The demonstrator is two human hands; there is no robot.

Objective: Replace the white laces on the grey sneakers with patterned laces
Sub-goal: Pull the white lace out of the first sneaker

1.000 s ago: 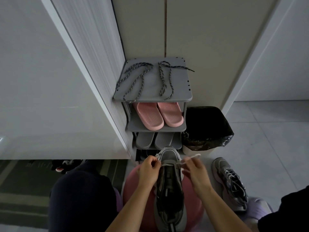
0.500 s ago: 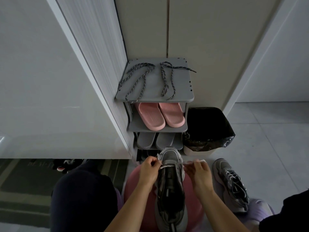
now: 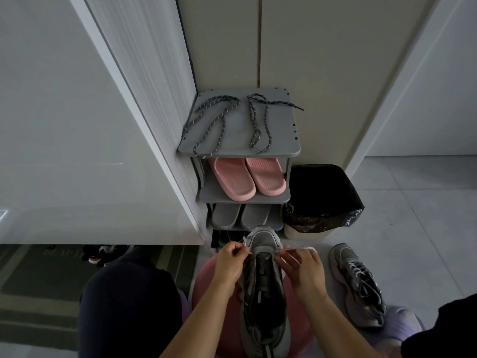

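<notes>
Thumb and forefinger of the left hand (image 3: 231,263) pinch one end of the white lace (image 3: 296,248) just beside the toe of the grey sneaker (image 3: 263,293). The right hand (image 3: 303,267) pinches the other end on the far side, its remaining fingers loosely curled. The sneaker lies between the two hands on a pink cushion (image 3: 204,288) at the person's knees, with its long axis running straight away from them and its toe aimed at the shoe rack (image 3: 281,140). The lace crosses that axis squarely at the eyelets nearest the toe, so it looks like the last run left to pull free. The patterned laces (image 3: 214,122) lie in two separate loose bundles on the rack's top shelf, dead ahead beyond the toe and well apart from both hands. The left bundle sits nearer the left hand, the right one nearer the right. The second sneaker (image 3: 358,285) stands on the floor off to the right, fully laced.
</notes>
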